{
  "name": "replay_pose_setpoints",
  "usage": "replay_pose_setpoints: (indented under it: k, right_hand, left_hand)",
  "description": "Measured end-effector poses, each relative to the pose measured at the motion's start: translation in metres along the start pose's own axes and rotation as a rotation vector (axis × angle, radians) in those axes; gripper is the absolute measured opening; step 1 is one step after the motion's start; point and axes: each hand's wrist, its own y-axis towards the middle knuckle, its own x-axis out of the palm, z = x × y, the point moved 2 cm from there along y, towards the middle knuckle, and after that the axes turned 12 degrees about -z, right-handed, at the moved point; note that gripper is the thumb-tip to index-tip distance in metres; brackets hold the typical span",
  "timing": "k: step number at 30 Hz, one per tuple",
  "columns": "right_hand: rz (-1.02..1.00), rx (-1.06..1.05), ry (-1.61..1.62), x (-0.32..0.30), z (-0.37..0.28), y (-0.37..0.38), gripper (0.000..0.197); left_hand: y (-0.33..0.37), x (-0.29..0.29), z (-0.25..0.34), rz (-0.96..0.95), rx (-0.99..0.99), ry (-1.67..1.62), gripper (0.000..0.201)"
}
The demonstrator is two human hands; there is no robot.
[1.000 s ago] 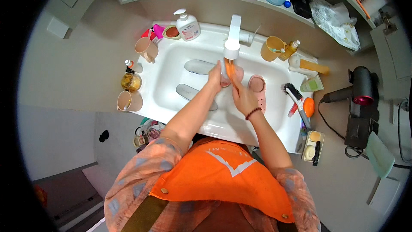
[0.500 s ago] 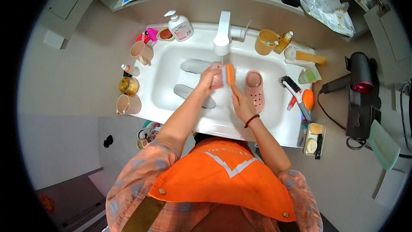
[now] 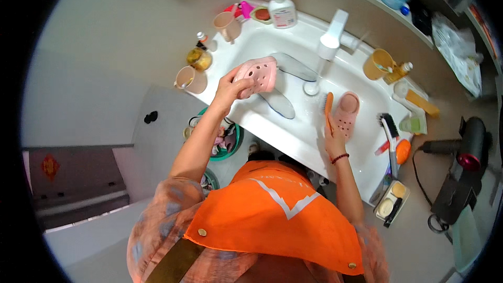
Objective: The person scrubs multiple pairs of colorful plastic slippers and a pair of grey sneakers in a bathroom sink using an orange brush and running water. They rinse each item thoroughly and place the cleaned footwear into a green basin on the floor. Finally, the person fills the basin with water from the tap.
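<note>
My left hand (image 3: 229, 93) grips a pink clog (image 3: 260, 73) with round holes, lifted over the left part of the white sink (image 3: 241, 120). In my right hand (image 3: 334, 139) is an orange-handled scrub brush (image 3: 328, 106), its pale bristles turned left. Just right of the brush, a second pink clog (image 3: 347, 115) lies in the basin. Two grey insoles rest on the basin's left side: one insole (image 3: 296, 67) behind the held clog, the other insole (image 3: 279, 104) partly below it. The white faucet (image 3: 331, 37) stands over the drain (image 3: 311, 88).
On the sink's left rim are mugs (image 3: 191, 79), a jar (image 3: 199, 59) and a pump bottle (image 3: 283, 10). Along the right rim lie a black-bristled brush (image 3: 389, 126), an orange soap (image 3: 403, 151) and a soap dish (image 3: 392, 202). A hair dryer (image 3: 466, 147) hangs at right. A green basin (image 3: 230, 144) stands below.
The held clog has moved left and up, away from the brush and from under the faucet. The brush has come down beside the other clog. My view has turned and shifted left.
</note>
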Motion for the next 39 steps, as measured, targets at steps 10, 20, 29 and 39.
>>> replay_pose_setpoints:
  k: [10,20,29,39]
  right_hand:
    - [-0.005,-0.049,0.030,0.040,0.037,0.006,0.046]
    - [0.046,0.087,-0.181,0.059,-0.004,-0.003,0.047]
    - [0.167,0.462,-0.757,0.127,-0.102,-0.013,0.047]
    - [0.216,0.225,-1.062,0.100,-0.061,-0.003,0.046]
  left_hand:
    - [-0.041,-0.075,-0.048,0.216,0.095,-0.049,0.043]
    - [-0.154,-0.190,-0.118,0.134,0.092,-0.756,0.048]
    - [-0.312,-0.299,-0.345,0.677,-0.168,-1.127,0.056]
    - [-0.232,-0.291,-0.668,1.090,-0.292,-1.540,0.062]
